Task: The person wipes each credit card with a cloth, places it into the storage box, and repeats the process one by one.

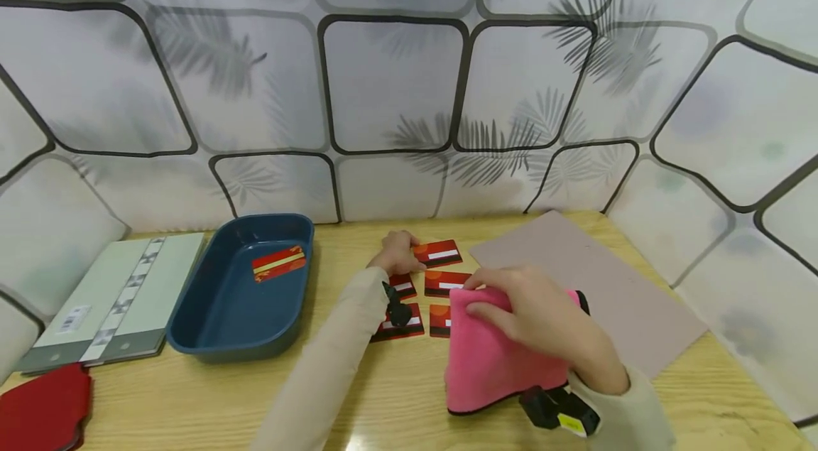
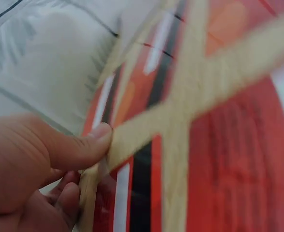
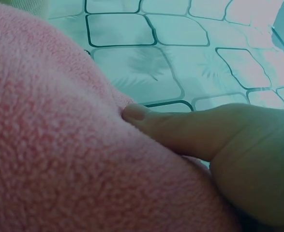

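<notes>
Several red bank cards with a black stripe and white strip lie in rows on the wooden table, among them a far card [image 1: 439,253] and a middle card [image 1: 447,283]. My left hand [image 1: 397,253] reaches down at the far left of the rows, beside the far card. In the left wrist view its thumb [image 2: 86,145] is over bare wood between cards, fingers bent beneath; I cannot tell whether they hold anything. My right hand [image 1: 533,309] pinches the upper edge of a pink fleece cloth [image 1: 495,366] with black edging, raised upright before the cards.
A blue tray [image 1: 239,346] holding a red and gold card [image 1: 279,263] stands left of the cards. Further left are a pale green folder [image 1: 115,280] and a dark red object [image 1: 45,405]. A grey-pink sheet [image 1: 575,259] lies at right. Patterned fabric [image 1: 396,82] surrounds the table.
</notes>
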`<state>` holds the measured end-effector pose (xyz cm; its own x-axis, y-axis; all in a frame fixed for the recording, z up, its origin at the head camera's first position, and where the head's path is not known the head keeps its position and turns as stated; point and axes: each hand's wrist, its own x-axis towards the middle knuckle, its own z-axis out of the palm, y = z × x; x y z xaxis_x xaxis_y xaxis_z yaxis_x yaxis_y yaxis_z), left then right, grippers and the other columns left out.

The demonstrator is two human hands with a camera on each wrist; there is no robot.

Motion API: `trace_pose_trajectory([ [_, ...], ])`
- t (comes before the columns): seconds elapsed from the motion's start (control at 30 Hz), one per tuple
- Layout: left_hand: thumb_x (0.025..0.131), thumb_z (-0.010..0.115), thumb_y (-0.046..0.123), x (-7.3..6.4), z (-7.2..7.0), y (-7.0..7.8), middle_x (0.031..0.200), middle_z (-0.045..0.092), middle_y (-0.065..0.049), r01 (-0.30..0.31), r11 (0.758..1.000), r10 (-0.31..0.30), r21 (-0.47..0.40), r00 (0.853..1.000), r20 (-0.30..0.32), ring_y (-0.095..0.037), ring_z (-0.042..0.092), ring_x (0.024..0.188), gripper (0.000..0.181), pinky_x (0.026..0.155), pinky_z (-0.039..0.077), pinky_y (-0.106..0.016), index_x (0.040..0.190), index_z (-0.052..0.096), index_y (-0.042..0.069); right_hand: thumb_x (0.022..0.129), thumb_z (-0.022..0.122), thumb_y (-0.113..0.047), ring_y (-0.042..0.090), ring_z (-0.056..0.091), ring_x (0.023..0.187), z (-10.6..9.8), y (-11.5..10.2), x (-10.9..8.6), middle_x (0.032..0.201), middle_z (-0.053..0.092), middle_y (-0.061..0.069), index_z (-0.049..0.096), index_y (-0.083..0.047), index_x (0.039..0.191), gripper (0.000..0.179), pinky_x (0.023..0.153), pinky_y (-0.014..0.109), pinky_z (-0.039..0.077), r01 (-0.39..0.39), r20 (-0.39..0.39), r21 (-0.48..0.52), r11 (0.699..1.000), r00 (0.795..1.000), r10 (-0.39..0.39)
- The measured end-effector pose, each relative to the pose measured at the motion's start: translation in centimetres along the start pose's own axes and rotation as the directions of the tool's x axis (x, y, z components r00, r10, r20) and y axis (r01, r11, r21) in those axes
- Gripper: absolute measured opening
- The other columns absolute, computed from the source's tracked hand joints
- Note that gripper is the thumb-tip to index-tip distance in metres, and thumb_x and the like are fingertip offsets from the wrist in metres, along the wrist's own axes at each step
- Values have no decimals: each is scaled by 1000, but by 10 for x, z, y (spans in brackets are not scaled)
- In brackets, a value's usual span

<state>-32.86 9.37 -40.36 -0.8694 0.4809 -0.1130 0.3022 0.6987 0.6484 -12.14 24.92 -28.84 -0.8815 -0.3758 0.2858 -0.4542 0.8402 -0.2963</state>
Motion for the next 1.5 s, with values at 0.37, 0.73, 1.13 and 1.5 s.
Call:
trace_pose_trajectory([
  [0.37,83,57,-11,-9,-7,-3,118,57,-22,-70,996,67,-62,996,-61,-25,50,90,42,76,46,-32,124,49,-4,83,76,-24,3,55,73,3,-6,3,81,65,-16,70,-22,96,14,66,25,48,-6,-3,0,1000,1000,6],
  [0.73,81,52,-16,-44,-11,26,112,58,-19,-50,838,-46,-543,986,-161,-25,57,89,46,60,44,-23,124,59,-1,83,77,-25,3,56,74,4,-7,5,81,65,-15,72,-22,94,13,68,26,50,0,-16,30,1000,1000,0],
  [1.13,89,59,-7,-108,-34,61,114,60,-13,-157,824,153,-544,987,-54,-21,61,96,41,80,57,-30,128,59,7,81,78,-25,5,57,72,-3,-1,0,82,67,-11,72,-21,98,19,66,28,49,-45,-58,-12,999,997,44],
  [1.5,86,62,-11,-142,-16,67,102,63,-13,-281,759,223,-588,960,-171,-15,60,86,40,74,56,-23,123,63,4,78,80,-18,11,60,71,-5,4,0,83,69,-3,67,-13,105,31,62,31,51,1,-195,-36,999,981,-8],
])
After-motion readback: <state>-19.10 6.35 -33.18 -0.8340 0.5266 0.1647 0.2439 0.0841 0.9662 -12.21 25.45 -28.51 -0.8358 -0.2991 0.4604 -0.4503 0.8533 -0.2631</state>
